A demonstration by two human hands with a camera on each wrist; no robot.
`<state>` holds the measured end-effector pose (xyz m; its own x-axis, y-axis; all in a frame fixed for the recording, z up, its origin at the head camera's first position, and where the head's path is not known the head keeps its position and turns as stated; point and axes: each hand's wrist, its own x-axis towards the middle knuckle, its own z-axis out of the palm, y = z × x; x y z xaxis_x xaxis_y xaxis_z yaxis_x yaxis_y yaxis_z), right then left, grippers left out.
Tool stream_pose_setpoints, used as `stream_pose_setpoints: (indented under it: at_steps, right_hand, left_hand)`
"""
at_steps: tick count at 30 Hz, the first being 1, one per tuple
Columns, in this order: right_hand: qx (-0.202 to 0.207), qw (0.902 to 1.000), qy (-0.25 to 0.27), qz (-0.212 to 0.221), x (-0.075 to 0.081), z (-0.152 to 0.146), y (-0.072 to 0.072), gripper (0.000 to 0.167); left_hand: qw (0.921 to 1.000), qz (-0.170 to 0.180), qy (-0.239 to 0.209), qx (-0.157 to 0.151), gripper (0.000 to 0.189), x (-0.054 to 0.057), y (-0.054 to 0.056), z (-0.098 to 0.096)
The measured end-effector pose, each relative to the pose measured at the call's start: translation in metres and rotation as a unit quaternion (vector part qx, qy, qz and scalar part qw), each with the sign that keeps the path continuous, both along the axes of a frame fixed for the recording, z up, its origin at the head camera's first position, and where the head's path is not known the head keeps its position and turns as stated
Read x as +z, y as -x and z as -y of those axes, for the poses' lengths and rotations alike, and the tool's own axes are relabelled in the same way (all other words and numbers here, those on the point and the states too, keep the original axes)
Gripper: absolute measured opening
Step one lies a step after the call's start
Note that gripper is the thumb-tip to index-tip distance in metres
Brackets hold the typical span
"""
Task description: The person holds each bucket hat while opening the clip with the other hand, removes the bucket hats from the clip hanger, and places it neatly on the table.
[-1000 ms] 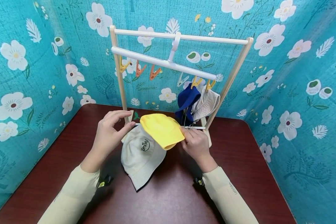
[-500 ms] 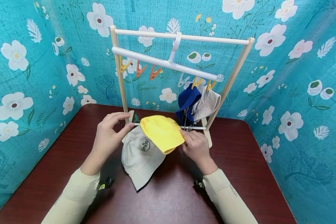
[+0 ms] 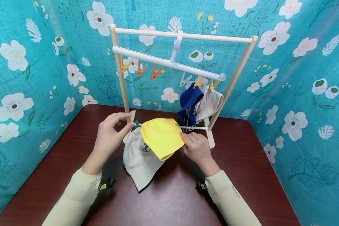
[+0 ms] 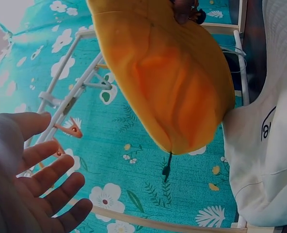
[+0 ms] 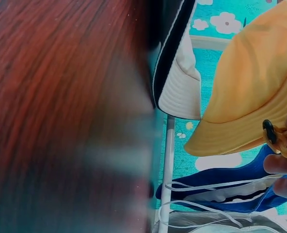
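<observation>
Over tabletop [image 3: 164, 201]: R hand [image 3: 198, 149] pinches yellow hat [image 3: 161, 137] at brim, fingertips ptly. hidden; L hand [image 3: 109, 131] holds nothing, fingers spread. Beige hat [image 3: 142, 171] w/ lettering [image 3: 146, 147] ptly. covered.

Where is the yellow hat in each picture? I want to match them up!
Head: the yellow hat is just below the middle, held by the right hand.
Left wrist: top middle, looking orange.
Right wrist: upper right.
Shared landmark: the cream hat, partly behind the yellow one in head, at the right edge in left wrist, top middle in right wrist.
</observation>
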<state>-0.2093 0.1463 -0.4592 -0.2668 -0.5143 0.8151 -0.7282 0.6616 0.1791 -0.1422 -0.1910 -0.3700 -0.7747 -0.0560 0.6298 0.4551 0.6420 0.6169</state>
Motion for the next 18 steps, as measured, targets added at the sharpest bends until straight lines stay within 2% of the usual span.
stream_pose_setpoints:
  at_steps: [7, 18]
  right_hand:
    - [0.006, 0.9996, -0.025, 0.009, -0.0007, -0.0009, 0.0001, 0.031]
    - [0.016, 0.9977, -0.060, 0.026, -0.0050, -0.0023, 0.0005, 0.029]
  left_hand:
    - [1.0000, 0.005, -0.004, -0.006, 0.034, -0.0008, 0.0001, 0.0005]
    - [1.0000, 0.000, -0.005, 0.002, 0.029, 0.0032, 0.0007, 0.0067]
